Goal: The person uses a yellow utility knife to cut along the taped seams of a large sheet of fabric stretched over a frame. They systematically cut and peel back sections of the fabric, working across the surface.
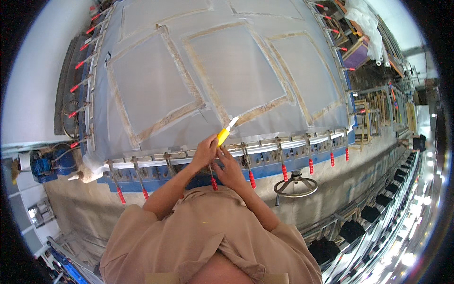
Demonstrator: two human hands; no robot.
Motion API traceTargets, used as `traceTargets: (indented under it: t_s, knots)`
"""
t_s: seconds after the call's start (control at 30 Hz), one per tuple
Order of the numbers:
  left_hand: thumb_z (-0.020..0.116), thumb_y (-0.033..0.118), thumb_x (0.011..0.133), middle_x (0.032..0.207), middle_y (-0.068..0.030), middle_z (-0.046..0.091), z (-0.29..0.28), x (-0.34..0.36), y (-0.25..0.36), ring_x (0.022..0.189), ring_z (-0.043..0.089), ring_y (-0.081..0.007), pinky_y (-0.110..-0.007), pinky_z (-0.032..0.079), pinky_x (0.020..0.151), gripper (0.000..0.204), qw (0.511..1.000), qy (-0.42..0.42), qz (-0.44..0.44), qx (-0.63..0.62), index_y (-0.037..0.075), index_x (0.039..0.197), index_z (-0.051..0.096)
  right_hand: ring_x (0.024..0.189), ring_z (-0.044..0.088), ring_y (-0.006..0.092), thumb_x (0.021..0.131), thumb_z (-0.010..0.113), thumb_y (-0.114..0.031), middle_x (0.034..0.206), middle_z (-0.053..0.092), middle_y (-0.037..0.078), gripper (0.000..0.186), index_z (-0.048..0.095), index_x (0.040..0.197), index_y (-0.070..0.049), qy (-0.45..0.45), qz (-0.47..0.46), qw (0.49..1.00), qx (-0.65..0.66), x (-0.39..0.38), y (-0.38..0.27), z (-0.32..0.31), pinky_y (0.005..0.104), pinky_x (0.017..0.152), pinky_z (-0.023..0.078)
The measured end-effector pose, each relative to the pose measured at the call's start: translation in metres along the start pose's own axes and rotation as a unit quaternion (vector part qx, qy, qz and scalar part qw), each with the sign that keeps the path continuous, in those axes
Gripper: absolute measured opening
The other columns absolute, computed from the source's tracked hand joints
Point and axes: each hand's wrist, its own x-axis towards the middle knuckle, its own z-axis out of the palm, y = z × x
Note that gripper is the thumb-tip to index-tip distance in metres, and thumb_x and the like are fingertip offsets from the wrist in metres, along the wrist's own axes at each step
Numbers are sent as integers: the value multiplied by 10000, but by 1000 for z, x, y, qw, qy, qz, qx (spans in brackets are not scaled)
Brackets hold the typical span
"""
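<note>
A yellow tool (223, 137) with a whitish tip, perhaps a knife or a narrow tube, points up over the near edge of a stretched grey mesh sheet (151, 80). My left hand (205, 152) is closed around its lower end. My right hand (231, 169) sits just beside it, fingers extended with their tips close to the tool's base. Brownish tape-like strips outline several frames (239, 71) under or on the mesh. The whitish tip lies over the bottom corner of the middle frame.
Clamps with red handles (251, 180) line the mesh edges, mounted on a blue frame (189, 174). A handwheel (295, 185) juts out at the near right. At the left stands a blue motor (45, 165). Wooden frames (373, 111) and a plastic-covered pile (366, 26) stand on the right.
</note>
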Motion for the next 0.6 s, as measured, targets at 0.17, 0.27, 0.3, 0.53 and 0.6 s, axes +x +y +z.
traceTargets:
  t_s: [0.17, 0.27, 0.3, 0.53, 0.6]
  knots:
    - [533, 315, 1024, 990, -198, 679, -23, 24, 5, 822, 692, -412, -525, 564, 716, 396, 943, -94, 86, 307, 71, 1335, 539, 1336, 486, 431, 903, 682, -175, 1445, 526, 239, 447, 627, 1332, -61, 55, 24, 989, -136, -23, 28, -34, 498, 1118, 390]
    - [529, 305, 1022, 934, -173, 666, -25, 30, 13, 772, 704, -376, -514, 577, 642, 392, 899, -139, 106, 401, 82, 1344, 528, 1356, 453, 455, 892, 687, -174, 1487, 475, 239, 484, 596, 1359, -90, 86, 17, 979, -184, -40, 56, -34, 536, 1127, 381]
    - [527, 299, 1022, 923, -167, 662, -23, 32, 14, 763, 707, -363, -510, 580, 623, 390, 887, -151, 120, 420, 83, 1346, 525, 1362, 445, 457, 897, 680, -169, 1498, 460, 241, 482, 593, 1361, -73, 70, 31, 980, -184, -45, 62, -34, 531, 1133, 373]
    - [514, 292, 1028, 912, -168, 664, -12, 35, 17, 748, 707, -355, -503, 581, 608, 370, 877, -171, 111, 435, 76, 1327, 531, 1370, 432, 472, 908, 672, -166, 1548, 368, 287, 489, 574, 1371, -41, 23, 60, 988, -139, -59, 81, -23, 525, 1125, 386]
    - [515, 291, 1027, 913, -166, 669, -12, 36, 19, 751, 709, -356, -501, 582, 608, 368, 884, -174, 101, 423, 76, 1326, 531, 1357, 448, 473, 909, 669, -161, 1547, 367, 294, 469, 587, 1353, -35, 27, 61, 988, -137, -58, 79, -23, 522, 1115, 397]
